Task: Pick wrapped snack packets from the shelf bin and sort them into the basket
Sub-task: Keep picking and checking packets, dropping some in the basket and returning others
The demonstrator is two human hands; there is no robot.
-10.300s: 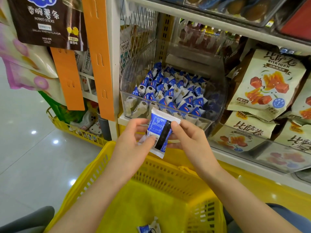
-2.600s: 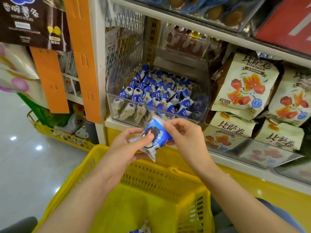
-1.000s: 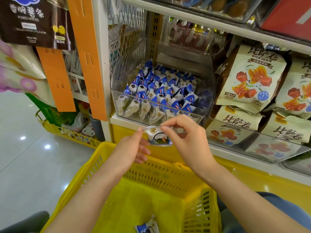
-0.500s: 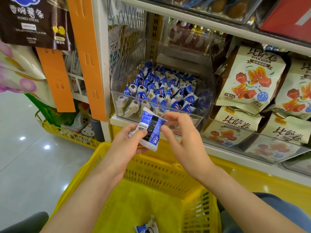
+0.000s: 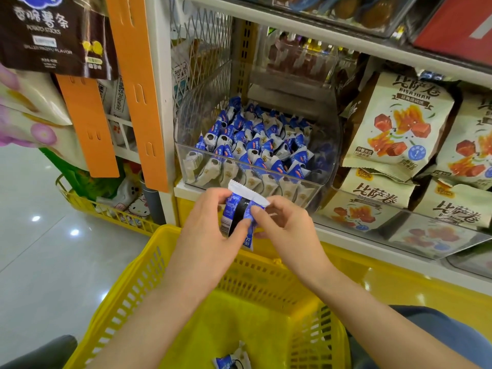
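Shelf (image 5: 346,47): white boards. The upright at left carries orange strips (image 5: 135,89).

Basket (image 5: 127,283): yellow plastic with slotted walls, sitting below both hands and in front of the shelf. One loose packet (image 5: 231,360), blue and white, lies on its bottom at the near edge of view.

Bin (image 5: 328,155): clear plastic, on the lower shelf board. It holds many small blue-and-white sweets (image 5: 255,141) in rows, and the front row shows through the wall.

Bags (image 5: 399,121): cream, just right of the bin, stacked behind a clear front. They read "BISAJUAN" under large Chinese characters, with a picture of red cubes and orange strips.

Dark bag (image 5: 53,35): hangs top left. It reads "POTATO STICKS" below white Chinese characters; a lower line ends in "FLAVOR" and the rest is blurred.

Left hand (image 5: 210,235): thumb and fingers pinch the packet's left side.

Right hand (image 5: 287,227): thumb and forefinger pinch its right edge.

Packet (image 5: 238,209): held in the air between the hands, over the basket's far rim and just in front of the bin. It is blue with a black band and a white crimped top edge. The print is too small to read.
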